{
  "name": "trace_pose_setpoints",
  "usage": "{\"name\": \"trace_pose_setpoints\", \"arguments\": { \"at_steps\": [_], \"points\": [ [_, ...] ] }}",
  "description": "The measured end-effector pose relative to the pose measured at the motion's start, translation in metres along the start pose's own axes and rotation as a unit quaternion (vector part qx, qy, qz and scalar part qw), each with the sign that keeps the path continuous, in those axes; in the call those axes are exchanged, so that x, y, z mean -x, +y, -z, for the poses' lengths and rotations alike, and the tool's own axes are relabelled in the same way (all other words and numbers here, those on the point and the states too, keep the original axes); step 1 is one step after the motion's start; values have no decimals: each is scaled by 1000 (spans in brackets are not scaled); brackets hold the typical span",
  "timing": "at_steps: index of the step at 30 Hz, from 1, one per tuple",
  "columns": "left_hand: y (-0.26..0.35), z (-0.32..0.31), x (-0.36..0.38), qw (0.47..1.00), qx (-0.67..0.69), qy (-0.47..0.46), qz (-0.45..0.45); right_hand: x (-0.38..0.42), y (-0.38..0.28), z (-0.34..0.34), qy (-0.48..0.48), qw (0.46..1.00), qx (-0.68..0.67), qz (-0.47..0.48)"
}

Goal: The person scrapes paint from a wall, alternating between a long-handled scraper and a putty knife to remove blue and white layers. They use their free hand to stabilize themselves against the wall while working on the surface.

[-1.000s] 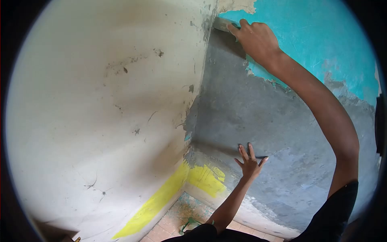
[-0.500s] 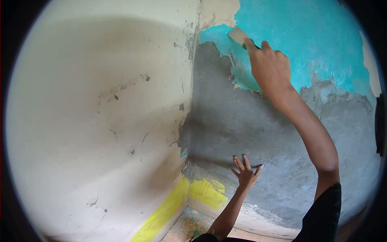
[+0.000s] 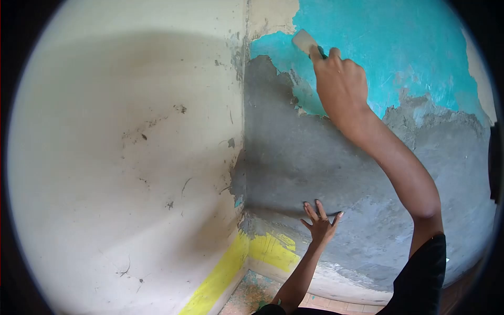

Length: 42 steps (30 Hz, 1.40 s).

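My right hand [image 3: 342, 84] is closed around the handle of a paint scraper [image 3: 304, 42], reaching high on the right-hand wall. The scraper's flat blade lies against the turquoise paint [image 3: 378, 42], near its ragged edge with a cream patch [image 3: 270, 16]. Below the paint, bare grey plaster [image 3: 304, 157] shows. Lower down, my left hand [image 3: 321, 223] rests on that plaster with its fingers spread and nothing in it. Most of the scraper's handle is hidden in my fist.
A cream wall [image 3: 105, 184] with dark scuffs meets the scraped wall at a corner on the left. Yellow paint bands [image 3: 270, 251] run along the base of both walls. Paint flakes lie on the floor [image 3: 252, 289]. A dark object [image 3: 494, 163] stands at the right edge.
The view has shifted slightly. My right hand and the scraper have moved a little up and left in the picture. My left hand stays spread on the plaster.
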<state>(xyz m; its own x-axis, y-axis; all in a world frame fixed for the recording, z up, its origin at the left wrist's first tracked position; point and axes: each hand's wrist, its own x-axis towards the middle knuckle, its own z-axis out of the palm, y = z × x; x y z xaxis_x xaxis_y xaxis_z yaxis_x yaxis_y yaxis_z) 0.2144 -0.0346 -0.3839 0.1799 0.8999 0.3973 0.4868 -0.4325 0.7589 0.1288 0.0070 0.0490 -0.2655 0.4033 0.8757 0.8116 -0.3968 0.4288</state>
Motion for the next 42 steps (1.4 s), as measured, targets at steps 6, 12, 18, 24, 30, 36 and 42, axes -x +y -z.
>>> {"name": "trace_pose_setpoints", "arguments": {
  "at_steps": [6,12,18,24,30,36,42],
  "points": [
    [4,9,-2,995,-27,-86,39,-14,7,-1,20,998,23,55],
    [6,20,0,992,-42,-108,48,-19,0,-13,33,999,11,24],
    [1,16,-2,993,-32,-109,44,-15,-1,0,7,1000,1,21],
    [0,16,-1,994,-20,-104,39,-32,-6,16,-22,998,-18,48],
    [1,20,-2,989,-56,-130,34,-11,-2,3,-6,999,-31,11],
    [-11,16,1,993,-62,-99,-4,-9,-7,7,-5,999,1,33],
    [-36,-11,4,994,-83,15,-70,-15,-1,-4,32,997,-56,33]
  ]
}}
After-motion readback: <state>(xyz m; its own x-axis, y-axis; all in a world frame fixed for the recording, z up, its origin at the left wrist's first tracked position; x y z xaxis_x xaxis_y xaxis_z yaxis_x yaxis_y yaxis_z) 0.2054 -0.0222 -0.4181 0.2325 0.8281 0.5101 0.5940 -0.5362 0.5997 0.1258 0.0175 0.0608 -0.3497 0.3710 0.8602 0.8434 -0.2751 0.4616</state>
